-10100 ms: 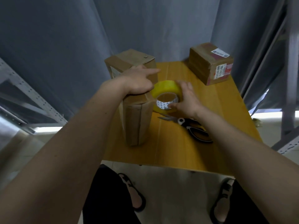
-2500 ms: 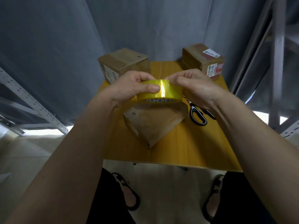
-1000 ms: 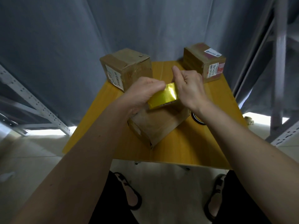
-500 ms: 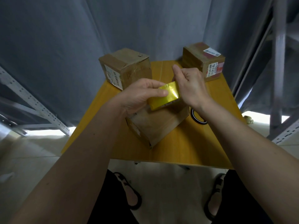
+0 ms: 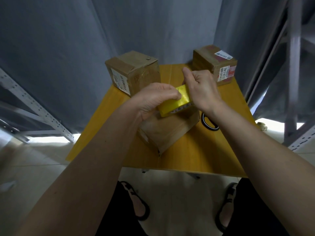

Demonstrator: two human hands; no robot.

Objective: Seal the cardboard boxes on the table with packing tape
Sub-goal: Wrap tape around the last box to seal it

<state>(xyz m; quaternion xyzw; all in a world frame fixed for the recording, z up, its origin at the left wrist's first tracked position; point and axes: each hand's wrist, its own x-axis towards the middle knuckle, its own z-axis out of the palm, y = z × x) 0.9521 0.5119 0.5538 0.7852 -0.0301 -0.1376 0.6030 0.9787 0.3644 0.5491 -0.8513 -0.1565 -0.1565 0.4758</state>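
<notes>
Seen from the head camera, a person stands at a small yellow-orange wooden table (image 5: pixel 196 150) and holds a glossy yellow roll of packing tape (image 5: pixel 175 101) in both hands above a brown cardboard box (image 5: pixel 167 132) set corner-on near the table's middle. The left hand (image 5: pixel 153 99) curls round the roll's left side, its thumb lying across the shiny outer face. The right hand (image 5: pixel 201 89) grips the roll's right side, fingers folded and the thumb raised at the top edge; whether it pinches a loose tape end cannot be told. Two more boxes stand at the far edge: a worn brown cardboard cube (image 5: pixel 134 72) at the left and a brown carton with white and red labels (image 5: pixel 216 63) at the right. Part of a black scissor handle (image 5: pixel 208 122) shows on the table just beside the right wrist. Grey curtains (image 5: pixel 153 24) hang behind.
</notes>
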